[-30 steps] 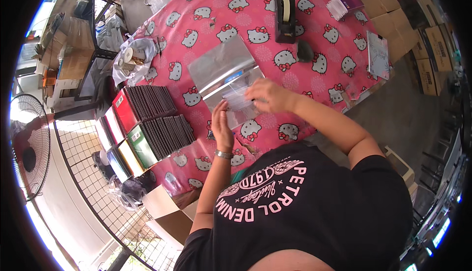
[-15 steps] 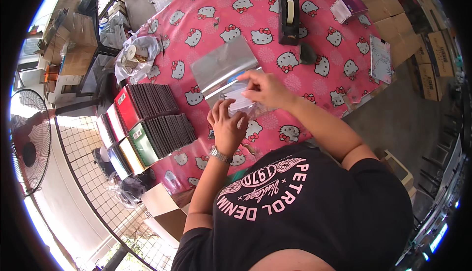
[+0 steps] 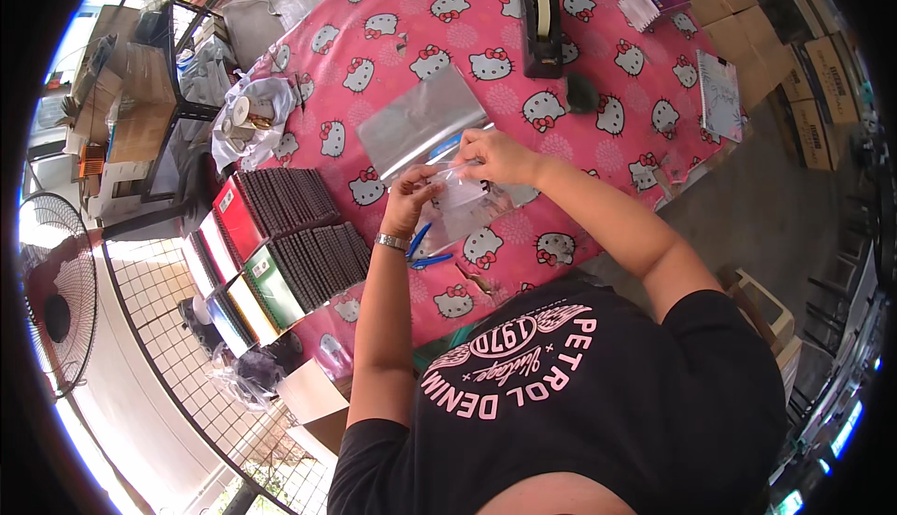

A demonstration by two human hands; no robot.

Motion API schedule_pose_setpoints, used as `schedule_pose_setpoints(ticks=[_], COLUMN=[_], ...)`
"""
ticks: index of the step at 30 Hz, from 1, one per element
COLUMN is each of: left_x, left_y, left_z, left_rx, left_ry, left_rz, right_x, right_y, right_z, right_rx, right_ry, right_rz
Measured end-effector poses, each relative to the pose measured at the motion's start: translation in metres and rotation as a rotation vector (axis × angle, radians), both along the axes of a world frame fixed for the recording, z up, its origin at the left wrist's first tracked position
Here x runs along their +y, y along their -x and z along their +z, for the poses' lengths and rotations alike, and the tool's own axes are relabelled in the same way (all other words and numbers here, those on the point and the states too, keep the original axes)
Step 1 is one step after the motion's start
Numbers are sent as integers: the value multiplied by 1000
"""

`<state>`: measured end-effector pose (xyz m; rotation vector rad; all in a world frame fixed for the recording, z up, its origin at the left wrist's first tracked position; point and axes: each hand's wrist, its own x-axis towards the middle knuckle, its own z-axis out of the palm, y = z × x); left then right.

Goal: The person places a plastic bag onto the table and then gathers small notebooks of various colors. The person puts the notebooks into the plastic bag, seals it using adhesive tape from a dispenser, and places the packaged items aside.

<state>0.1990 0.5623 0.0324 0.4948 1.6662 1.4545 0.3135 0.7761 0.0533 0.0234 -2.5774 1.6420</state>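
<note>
My left hand [image 3: 411, 199] and my right hand [image 3: 500, 156] are close together over the near part of the table, fingertips pinched on a clear plastic bag [image 3: 456, 195]. White slips or strips seem to lie in or under the bag; the glare hides their exact kind. Just beyond my hands lies a stack of flat clear plastic bags [image 3: 420, 121], with a small blue item [image 3: 445, 147] along its near edge. A blue-handled cutting tool [image 3: 428, 259], perhaps snips, rests on the cloth beside my left wrist.
Stacked spiral notebooks [image 3: 290, 239] stand on the left. A black tape dispenser [image 3: 542, 34] and a dark rounded object [image 3: 582, 95] sit at the back. Farther right are a purple booklet [image 3: 659, 1] and a spiral pad [image 3: 719, 94]. A plastic bag with tape rolls [image 3: 250, 118] lies back left.
My left hand has moved up and left, near the right hand's fingertips, which pinch more tightly. The blue-handled tool has come into view beside my left wrist.
</note>
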Motion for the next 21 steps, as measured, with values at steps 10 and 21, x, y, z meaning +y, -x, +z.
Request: schedule_pose_setpoints(ticks=[10, 21], left_x=[10, -13], left_y=[-28, -43], left_z=[56, 30], left_rx=[944, 993], left_ry=[163, 38], left_rz=[-161, -116], right_x=[-8, -34], right_y=[-25, -39], right_z=[19, 3], right_rx=[208, 405], right_ry=[-199, -484], right_rz=[37, -83])
